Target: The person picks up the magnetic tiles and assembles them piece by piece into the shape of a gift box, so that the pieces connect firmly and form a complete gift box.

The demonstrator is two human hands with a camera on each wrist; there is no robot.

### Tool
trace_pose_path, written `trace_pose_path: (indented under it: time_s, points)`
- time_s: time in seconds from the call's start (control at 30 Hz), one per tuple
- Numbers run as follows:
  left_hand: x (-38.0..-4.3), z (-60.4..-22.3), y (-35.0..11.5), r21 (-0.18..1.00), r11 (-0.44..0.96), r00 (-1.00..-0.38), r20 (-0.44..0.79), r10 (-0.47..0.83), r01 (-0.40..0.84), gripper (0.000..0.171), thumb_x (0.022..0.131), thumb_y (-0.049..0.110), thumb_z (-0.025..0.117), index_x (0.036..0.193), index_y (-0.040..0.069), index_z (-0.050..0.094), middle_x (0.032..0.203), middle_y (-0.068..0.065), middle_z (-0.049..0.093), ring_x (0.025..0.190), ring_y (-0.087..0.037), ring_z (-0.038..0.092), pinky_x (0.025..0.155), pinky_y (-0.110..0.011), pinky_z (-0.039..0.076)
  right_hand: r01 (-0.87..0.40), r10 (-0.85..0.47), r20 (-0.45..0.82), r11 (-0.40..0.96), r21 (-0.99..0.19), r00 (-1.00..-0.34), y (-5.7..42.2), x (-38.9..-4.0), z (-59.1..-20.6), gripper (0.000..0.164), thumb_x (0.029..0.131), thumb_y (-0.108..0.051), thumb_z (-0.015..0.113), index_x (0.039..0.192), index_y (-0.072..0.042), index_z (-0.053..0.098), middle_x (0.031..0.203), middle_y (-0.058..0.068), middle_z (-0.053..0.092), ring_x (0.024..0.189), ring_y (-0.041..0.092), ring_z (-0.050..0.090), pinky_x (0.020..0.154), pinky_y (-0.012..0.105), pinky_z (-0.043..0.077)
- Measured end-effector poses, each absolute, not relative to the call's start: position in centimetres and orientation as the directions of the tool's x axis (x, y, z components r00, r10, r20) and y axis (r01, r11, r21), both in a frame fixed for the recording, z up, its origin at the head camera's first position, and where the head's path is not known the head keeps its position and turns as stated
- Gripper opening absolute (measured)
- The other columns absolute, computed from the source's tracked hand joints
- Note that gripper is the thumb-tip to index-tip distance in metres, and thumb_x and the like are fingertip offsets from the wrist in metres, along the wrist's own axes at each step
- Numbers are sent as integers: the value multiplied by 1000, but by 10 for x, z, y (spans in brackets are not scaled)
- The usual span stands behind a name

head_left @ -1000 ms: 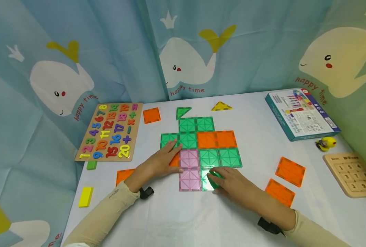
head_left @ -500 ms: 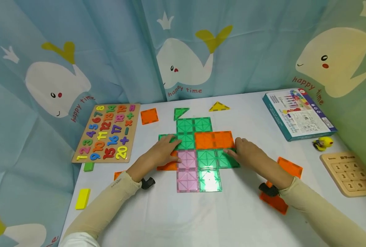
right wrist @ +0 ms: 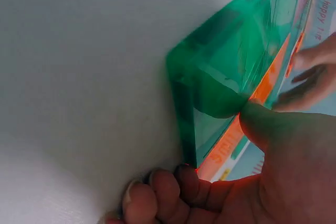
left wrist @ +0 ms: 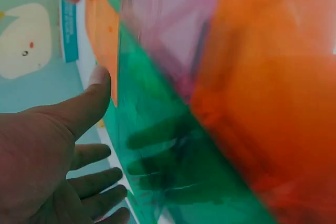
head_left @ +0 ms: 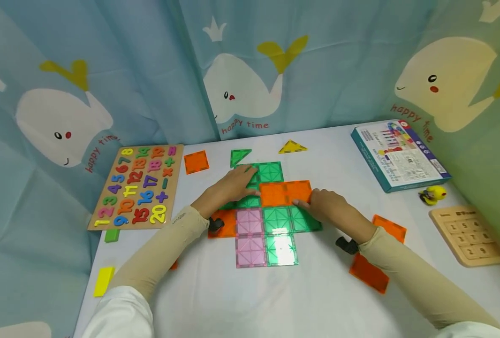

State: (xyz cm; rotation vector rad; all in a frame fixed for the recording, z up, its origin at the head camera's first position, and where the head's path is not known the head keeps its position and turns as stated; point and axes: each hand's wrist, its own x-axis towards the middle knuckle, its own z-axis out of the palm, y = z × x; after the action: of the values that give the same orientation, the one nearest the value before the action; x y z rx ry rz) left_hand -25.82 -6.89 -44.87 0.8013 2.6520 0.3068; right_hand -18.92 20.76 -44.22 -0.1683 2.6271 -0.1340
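Observation:
Square magnetic tiles lie flat, edge to edge, mid-table. In the head view, my left hand (head_left: 231, 185) rests over the green tiles (head_left: 271, 172) at the upper left of the layout. Its fingers and thumb are spread in the left wrist view. My right hand (head_left: 328, 205) is at the layout's right side, thumb on the seam between an orange tile (head_left: 297, 191) and a green tile (head_left: 304, 219). The right wrist view shows its loosely bent fingertips (right wrist: 167, 190) by the tile corner. Two pink tiles (head_left: 251, 249) and a glare-lit green tile (head_left: 282, 249) form the near rows.
Loose tiles lie around: an orange square (head_left: 196, 162), a green triangle (head_left: 239, 157), a yellow triangle (head_left: 292, 147), and orange pieces (head_left: 370, 273) under the right forearm. A number board (head_left: 138, 185) lies left; a box (head_left: 399, 155), toy figure (head_left: 433, 195) and wooden puzzle (head_left: 471, 236) sit right.
My right hand has left the near green tile and moved up to the layout's right edge. My left hand has slid upward and right over the green tiles. The view has shifted slightly.

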Motion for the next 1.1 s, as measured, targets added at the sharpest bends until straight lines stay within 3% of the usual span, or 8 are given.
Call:
trace_pose_path:
  time_s: [0.2, 0.47, 0.5, 0.6, 0.7, 0.8, 0.93, 1.1]
  points:
    - [-283, -442, -54, 291, 836, -745, -380, 548, 466, 97, 97, 43, 73, 170, 9, 19, 177, -11, 15, 164, -30, 11, 133, -50, 9, -99, -152, -476, 986, -134, -866, 205, -188, -442, 78, 109, -60, 43, 121, 17, 59, 88, 19, 62, 77, 32, 61, 69, 44, 55]
    - [-283, -433, -47, 330, 836, -749, -380, 543, 439, 105, 92, 39, 79, 170, 9, 15, 175, -12, 23, 163, -28, 17, 133, -51, 1, -54, -142, -466, 979, -198, -873, 211, -187, -438, 64, 107, -60, 51, 101, 2, 61, 72, 5, 42, 69, 27, 56, 60, 35, 42]
    - [-282, -433, -46, 330, 833, -756, -360, 546, 444, 107, 91, 38, 81, 170, 9, 16, 173, -14, 24, 162, -30, 19, 133, -51, 3, -51, -146, -459, 976, -213, -876, 213, -187, -438, 61, 106, -59, 52, 100, 1, 61, 71, 4, 40, 69, 26, 55, 59, 34, 40]
    - [-278, -431, -44, 336, 813, -774, -280, 569, 476, 104, 91, 33, 82, 169, 7, 19, 164, -18, 30, 145, -33, 40, 127, -45, 30, -50, -163, -430, 964, -263, -888, 218, -185, -438, 52, 107, -52, 56, 99, 0, 60, 71, 4, 40, 67, 25, 53, 59, 33, 38]
    - [-274, -430, -47, 326, 784, -783, -169, 598, 529, 86, 99, 27, 76, 167, 5, 27, 152, -19, 38, 114, -28, 53, 99, -36, 50, -78, -203, -380, 944, -319, -903, 221, -182, -434, 43, 108, -43, 58, 97, -1, 58, 70, 5, 41, 65, 23, 50, 58, 32, 36]
    - [-269, -427, -50, 314, 743, -773, -43, 633, 590, 62, 105, 18, 67, 160, 4, 42, 141, -19, 47, 98, -24, 56, 83, -31, 53, -97, -229, -324, 921, -377, -918, 223, -178, -427, 35, 108, -35, 59, 93, -3, 55, 70, 5, 42, 64, 22, 48, 58, 32, 34]
    - [-263, -422, -54, 324, 687, -742, 76, 666, 650, 40, 109, 11, 58, 149, 5, 58, 128, -16, 57, 98, -23, 61, 84, -29, 55, -123, -258, -246, 882, -455, -934, 219, -175, -420, 30, 107, -28, 61, 90, -5, 52, 69, 4, 43, 62, 21, 46, 57, 32, 33]
    - [-256, -420, -56, 362, 659, -730, 101, 676, 660, 33, 111, 9, 54, 142, 7, 64, 121, -11, 61, 100, -21, 61, 88, -29, 55, -181, -311, -156, 819, -545, -938, 202, -177, -418, 30, 106, -28, 63, 86, -7, 52, 66, 3, 43, 60, 19, 45, 56, 30, 34]
